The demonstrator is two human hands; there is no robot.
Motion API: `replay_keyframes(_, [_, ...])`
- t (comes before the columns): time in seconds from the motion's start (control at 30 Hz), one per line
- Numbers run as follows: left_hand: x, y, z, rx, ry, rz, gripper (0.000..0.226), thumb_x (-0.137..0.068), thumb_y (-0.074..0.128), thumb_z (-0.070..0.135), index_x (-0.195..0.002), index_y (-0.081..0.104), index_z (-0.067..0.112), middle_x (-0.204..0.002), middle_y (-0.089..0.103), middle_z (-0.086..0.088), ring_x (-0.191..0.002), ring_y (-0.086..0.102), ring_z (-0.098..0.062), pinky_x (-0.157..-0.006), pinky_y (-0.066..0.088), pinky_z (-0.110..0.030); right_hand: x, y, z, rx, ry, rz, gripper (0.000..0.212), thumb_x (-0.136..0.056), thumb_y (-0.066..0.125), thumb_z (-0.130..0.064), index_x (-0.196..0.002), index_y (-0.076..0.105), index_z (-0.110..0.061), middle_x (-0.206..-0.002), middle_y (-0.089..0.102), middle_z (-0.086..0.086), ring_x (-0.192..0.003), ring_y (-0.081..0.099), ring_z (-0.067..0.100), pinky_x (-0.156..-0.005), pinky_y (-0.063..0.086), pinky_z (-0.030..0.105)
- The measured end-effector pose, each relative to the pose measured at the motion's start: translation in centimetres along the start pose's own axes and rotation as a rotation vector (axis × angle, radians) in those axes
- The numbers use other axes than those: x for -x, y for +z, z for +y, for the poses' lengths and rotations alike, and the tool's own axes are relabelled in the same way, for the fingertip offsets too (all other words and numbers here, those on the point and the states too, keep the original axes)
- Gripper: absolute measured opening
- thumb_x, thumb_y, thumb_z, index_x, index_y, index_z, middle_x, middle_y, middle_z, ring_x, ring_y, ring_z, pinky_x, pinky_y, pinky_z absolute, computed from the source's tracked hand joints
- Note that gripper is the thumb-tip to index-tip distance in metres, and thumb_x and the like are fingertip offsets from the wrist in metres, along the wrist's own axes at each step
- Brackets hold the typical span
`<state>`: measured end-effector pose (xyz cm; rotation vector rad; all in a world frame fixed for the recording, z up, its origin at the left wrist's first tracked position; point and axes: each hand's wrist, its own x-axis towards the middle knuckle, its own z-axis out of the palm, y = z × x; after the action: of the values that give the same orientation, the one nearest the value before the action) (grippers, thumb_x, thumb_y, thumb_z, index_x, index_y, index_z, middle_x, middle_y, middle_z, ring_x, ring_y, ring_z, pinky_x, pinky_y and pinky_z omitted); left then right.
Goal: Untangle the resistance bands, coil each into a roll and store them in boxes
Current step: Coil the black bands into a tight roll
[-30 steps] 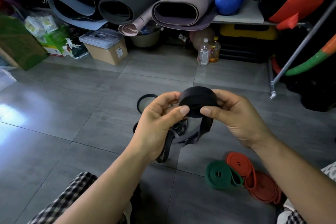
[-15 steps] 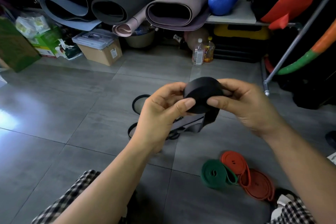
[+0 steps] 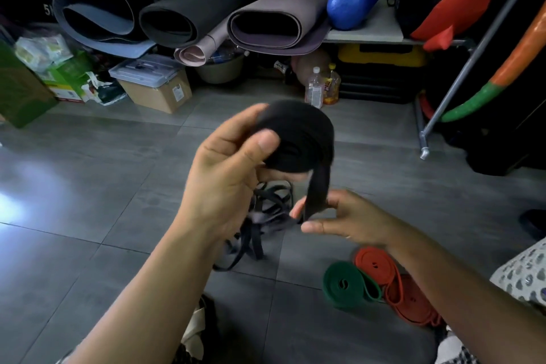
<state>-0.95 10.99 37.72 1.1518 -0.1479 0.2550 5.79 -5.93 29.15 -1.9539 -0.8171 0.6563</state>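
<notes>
Coiling step, mid-roll: left hand (image 3: 227, 162) grips the black band roll (image 3: 298, 139), raised above the floor (image 3: 88, 186), thumb on its face; right hand (image 3: 342, 217) pinches the loose tail (image 3: 316, 189) hanging just under it. Black tangle (image 3: 260, 216) lies on the floor beneath, tail seems to run into it. Green roll (image 3: 344, 284) and red rolls (image 3: 375, 264) lie on the floor at right, not boxed. Next probably: wrap tail round roll under tension, freeing it from tangle
</notes>
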Motion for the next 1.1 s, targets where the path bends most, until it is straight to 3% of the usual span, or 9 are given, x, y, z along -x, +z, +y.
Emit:
replay_keyframes(0.07, [-0.5,-1.1,0.6,0.042,0.036,0.108,0.029,-0.072,0.060,0.017,-0.100,0.061,0.010,-0.097,0.066,-0.008,-0.081,0.069,-0.022,-0.056,0.058,-0.032,-0.7,0.1,0.2,0.059,0.025,0.199,0.005,-0.084,0.063,-0.022,-0.088,0.064,-0.022,-0.088,0.069,0.005,-0.085,0.064,0.021,-0.087,0.050,0.041])
replay_keyframes(0.17, [-1.0,-4.2,1.7,0.034,0.097,0.284,0.019,-0.079,0.055,0.018,-0.095,0.064,0.016,-0.093,0.070,-0.002,-0.087,0.069,-0.019,-0.059,0.057,-0.029,-0.6,-2.4,-2.5,-0.020,-0.127,0.710,0.006,-0.084,0.059,-0.024,-0.080,0.057,-0.027,-0.067,0.057,-0.010,-0.065,0.055,0.002,-0.063,0.044,0.016])
replay_keyframes(0.27, [-0.7,-6.0,2.2,-0.006,0.134,0.333,0.021,-0.076,0.057,0.021,-0.094,0.067,0.021,-0.096,0.070,-0.001,-0.092,0.068,-0.020,-0.062,0.057,-0.030,0.0,-4.1,-3.7,0.237,-0.293,0.879,0.012,-0.081,0.064,-0.022,-0.093,0.063,-0.020,-0.078,0.058,-0.013,-0.070,0.056,0.006,-0.065,0.045,0.017])
replay_keyframes(0.37, [-0.2,-5.7,1.8,-0.143,0.075,0.331,0.025,-0.076,0.058,0.016,-0.100,0.063,0.014,-0.092,0.071,0.000,-0.088,0.069,-0.023,-0.060,0.058,-0.032,-0.2,-3.3,-1.4,0.627,-0.038,0.740,0.017,-0.083,0.063,-0.020,-0.100,0.065,-0.015,-0.090,0.063,0.001,-0.081,0.061,0.024,-0.067,0.047,0.035])
replay_keyframes(0.57, [0.5,-4.3,0.3,-0.479,-0.031,0.244,0.024,-0.077,0.061,-0.002,-0.095,0.064,0.014,-0.095,0.067,-0.015,-0.079,0.069,-0.019,-0.063,0.059,-0.031,-0.3,-1.5,-0.2,0.887,0.238,0.551,0.016,-0.090,0.049,-0.035,-0.091,0.057,-0.020,-0.094,0.059,-0.004,-0.085,0.057,0.020,-0.056,0.030,0.023])
replay_keyframes(0.67, [0.4,-4.3,0.5,-0.403,-0.026,0.248,0.024,-0.075,0.062,0.004,-0.095,0.065,0.016,-0.088,0.071,-0.005,-0.078,0.070,-0.019,-0.061,0.058,-0.029,0.1,-1.8,0.1,0.774,0.245,0.497,0.017,-0.087,0.055,-0.029,-0.083,0.043,-0.018,-0.084,0.050,-0.004,-0.070,0.051,0.020,-0.049,0.023,0.018])
replay_keyframes(0.8, [0.3,-4.1,0.4,-0.466,-0.022,0.149,0.024,-0.075,0.062,0.002,-0.094,0.065,0.017,-0.090,0.067,-0.008,-0.082,0.069,-0.024,-0.062,0.058,-0.031,0.4,-1.7,-1.2,0.380,0.243,-0.112,0.041,-0.068,0.071,-0.050,-0.098,0.048,-0.035,-0.093,0.055,-0.016,-0.086,0.056,0.003,-0.072,0.045,0.021])
replay_keyframes(0.93, [0.4,-3.8,-0.4,-0.633,-0.041,0.001,0.024,-0.070,0.074,0.018,-0.088,0.070,0.034,-0.091,0.065,0.002,-0.090,0.064,-0.024,-0.074,0.056,-0.037,0.0,-1.5,-4.7,-0.105,-0.088,0.133,0.059,-0.062,0.071,-0.052,-0.115,0.045,-0.048,-0.120,0.053,-0.021,-0.108,0.052,-0.006,-0.090,0.044,0.014])
replay_keyframes(1.1, [0.7,-3.1,-0.8,-0.592,-0.106,-0.056,0.022,-0.073,0.072,0.013,-0.086,0.071,0.031,-0.095,0.064,-0.004,-0.086,0.065,-0.018,-0.066,0.055,-0.027,-0.2,-1.1,-6.9,-0.150,-0.194,0.242,0.035,-0.063,0.070,-0.035,-0.097,0.066,-0.031,-0.096,0.068,-0.003,-0.090,0.063,0.005,-0.086,0.048,0.018])
